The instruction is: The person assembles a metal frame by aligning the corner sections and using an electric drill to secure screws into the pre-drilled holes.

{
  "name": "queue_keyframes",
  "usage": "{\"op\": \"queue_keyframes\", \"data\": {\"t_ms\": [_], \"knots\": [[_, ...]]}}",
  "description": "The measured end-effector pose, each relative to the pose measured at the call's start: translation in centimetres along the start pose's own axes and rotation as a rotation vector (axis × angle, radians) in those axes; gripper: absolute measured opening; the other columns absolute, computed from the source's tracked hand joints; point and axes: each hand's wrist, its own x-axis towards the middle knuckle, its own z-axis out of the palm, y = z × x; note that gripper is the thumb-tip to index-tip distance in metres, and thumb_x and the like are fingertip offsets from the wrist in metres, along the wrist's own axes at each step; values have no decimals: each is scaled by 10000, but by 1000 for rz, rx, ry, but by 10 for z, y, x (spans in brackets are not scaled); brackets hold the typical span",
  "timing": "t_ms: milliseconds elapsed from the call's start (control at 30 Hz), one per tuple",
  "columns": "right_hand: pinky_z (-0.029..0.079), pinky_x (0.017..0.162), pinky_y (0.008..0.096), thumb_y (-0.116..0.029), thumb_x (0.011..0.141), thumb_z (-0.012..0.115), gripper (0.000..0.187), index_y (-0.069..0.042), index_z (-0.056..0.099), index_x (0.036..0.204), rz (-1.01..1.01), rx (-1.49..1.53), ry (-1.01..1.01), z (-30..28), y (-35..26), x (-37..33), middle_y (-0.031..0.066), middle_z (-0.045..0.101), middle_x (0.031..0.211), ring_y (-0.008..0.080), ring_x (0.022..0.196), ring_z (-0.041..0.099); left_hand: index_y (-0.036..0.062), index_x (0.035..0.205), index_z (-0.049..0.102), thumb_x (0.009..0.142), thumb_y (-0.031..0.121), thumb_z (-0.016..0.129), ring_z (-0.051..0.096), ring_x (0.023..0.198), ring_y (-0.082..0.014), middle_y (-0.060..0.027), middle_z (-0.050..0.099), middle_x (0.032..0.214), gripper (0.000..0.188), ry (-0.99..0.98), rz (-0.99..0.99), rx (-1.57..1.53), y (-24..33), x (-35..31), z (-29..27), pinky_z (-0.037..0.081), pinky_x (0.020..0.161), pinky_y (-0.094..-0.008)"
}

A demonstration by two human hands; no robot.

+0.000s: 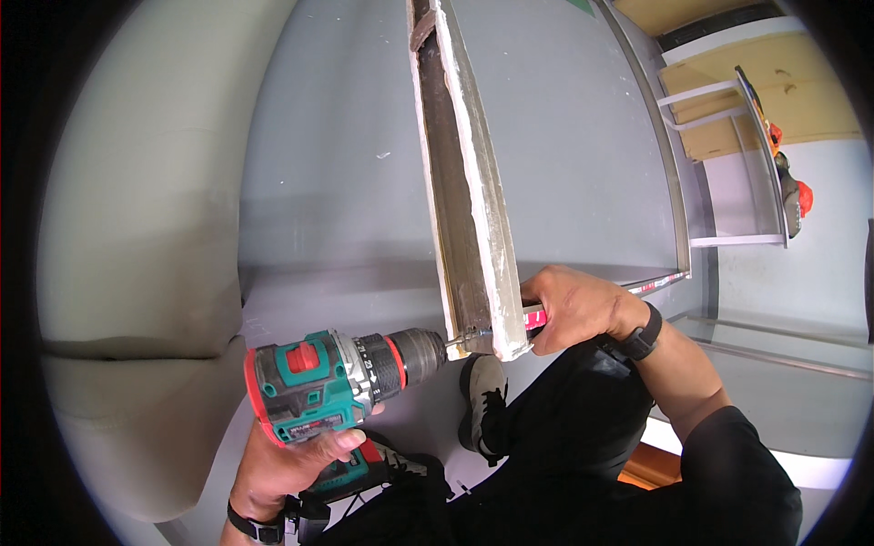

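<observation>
A green and black cordless drill (314, 382) with red trim lies sideways, gripped by my left hand (291, 464) around its handle. Its black chuck points right, and a thin bit reaches the near end of a long metal channel (460, 182). I cannot tell whether the bit has entered the metal. Rough white material lines the channel's edges. My right hand (583, 305) closes around a narrow bar beside that near end, where a red and white label shows. This bar and the channel look like parts of one metal frame (674, 196). Some right fingers are hidden.
A beige upholstered seat (155, 182) fills the left side. My shoe (487, 405) and black-clad legs are just below the channel end. At right stands a white-legged rack (737, 155) with orange items, beside tan boards (801, 91). Grey floor (337, 164) lies around the frame.
</observation>
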Motion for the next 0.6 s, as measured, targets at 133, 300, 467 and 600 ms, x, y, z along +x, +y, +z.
{"op": "queue_keyframes", "data": {"t_ms": [133,300,467,600], "knots": [[465,572,363,-122,609,642,437,-14,707,1028,2,-7,-15,-1,-2,1,176,629,664,277,569,569,-9,1177,552,736,264,844,612,629,-132,-180,696,968,595,26,33,2,-3,1,1,518,532,-258],[462,578,383,-126,595,640,410,-15,713,983,-60,-15,42,3,1,0,190,623,669,321,580,562,7,1195,575,757,158,841,639,782,-125,-129,711,1011,534,-65,-59,-83,10,4,-6,541,620,-275],[453,574,375,-117,572,654,350,16,683,895,-60,-46,46,5,2,1,195,613,675,304,571,543,-1,1147,608,765,73,816,640,764,-131,-112,710,965,442,-52,-58,-10,27,1,-1,535,620,-280],[448,573,413,-157,600,662,301,23,673,840,-96,-33,51,7,6,2,217,589,655,360,574,530,4,1054,647,768,43,802,613,716,-109,-83,703,913,328,-6,-136,30,35,-2,4,522,620,-274]]}}
